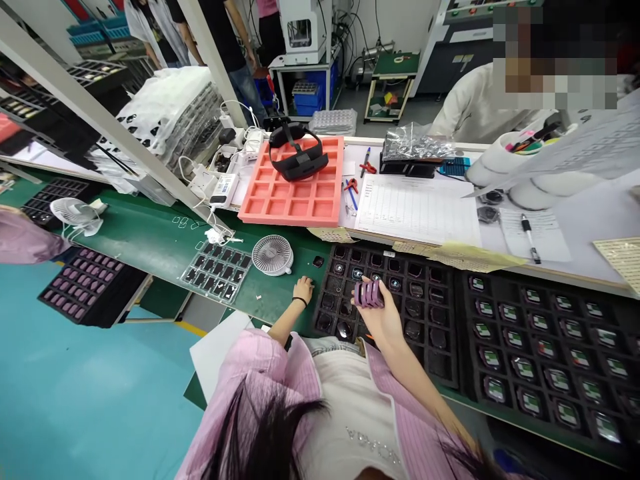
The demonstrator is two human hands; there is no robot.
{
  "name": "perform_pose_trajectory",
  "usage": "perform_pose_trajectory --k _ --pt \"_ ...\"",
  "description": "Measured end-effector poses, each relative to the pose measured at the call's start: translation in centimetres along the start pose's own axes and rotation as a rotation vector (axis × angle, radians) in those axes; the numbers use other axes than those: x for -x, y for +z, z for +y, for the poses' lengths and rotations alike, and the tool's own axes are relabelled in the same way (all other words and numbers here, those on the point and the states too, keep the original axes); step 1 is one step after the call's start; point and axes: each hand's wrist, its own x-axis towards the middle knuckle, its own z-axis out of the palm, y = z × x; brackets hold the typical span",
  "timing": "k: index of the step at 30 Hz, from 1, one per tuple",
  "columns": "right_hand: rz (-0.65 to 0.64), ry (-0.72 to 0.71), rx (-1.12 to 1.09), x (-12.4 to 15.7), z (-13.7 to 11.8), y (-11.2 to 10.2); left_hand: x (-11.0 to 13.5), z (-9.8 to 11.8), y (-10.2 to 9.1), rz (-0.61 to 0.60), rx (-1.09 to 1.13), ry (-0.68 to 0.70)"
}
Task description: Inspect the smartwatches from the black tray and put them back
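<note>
Gripping purple pcs stack (369,294) in R hand (384,320); L hand (303,290) curled on green mat (280,280) by black slotted tray (440,365).

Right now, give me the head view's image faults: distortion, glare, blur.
Head view: wide-angle bowing curves the edges of the green bench mat; the right hand and its purple pieces look fairly sharp; glare sits on the clear plastic bag; a pixelated block hides the top-right corner.

The person wears a pink striped shirt (260,373), a white top (345,407) with silver letters (373,443), blue jeans (325,345), and a thin black wristband (300,302).
</note>
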Motion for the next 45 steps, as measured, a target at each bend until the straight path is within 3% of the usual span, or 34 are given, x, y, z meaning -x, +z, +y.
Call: perform_pose_trajectory --k 4,8,13,15,18,21,26,34,38,45 --pt "-0.020 0.013 -0.022 0.2 -0.3 0.4 -0.9 0.2 0.0 -0.013 -0.006 -0.007" --pt "-0.036 -0.031 -0.018 0.2 -0.5 0.6 -1.0 2.5 -1.7 -0.009 0.095 0.053" --pt "-0.047 -0.114 -0.002 -0.4 -0.4 0.8 2.2 9.0 -5.8 0.033 0.324 0.272" --pt "-0.057 -0.155 0.005 -0.6 -0.2 0.8 4.5 12.2 -7.4 0.064 0.621 0.434" --pt "-0.067 -0.217 0.032 -0.8 0.1 0.8 7.7 16.0 -8.8 0.048 0.836 0.432" --pt "-0.061 -0.277 0.062 -0.7 0.2 0.7 9.2 18.0 -9.0 -0.004 0.897 0.369" --pt "-0.017 -0.387 0.108 -0.4 0.3 0.6 9.3 18.7 -7.7 0.113 0.899 0.411" --pt "0.016 -0.479 0.193 0.2 0.7 1.0 10.1 19.3 -6.2 0.228 0.990 0.308" --pt "0.018 -0.519 0.206 0.2 1.0 0.9 10.6 19.4 -5.5 0.340 0.900 0.345" --pt "0.068 -0.557 0.237 -0.2 1.0 0.3 11.4 18.9 -4.5 0.360 0.736 0.424"
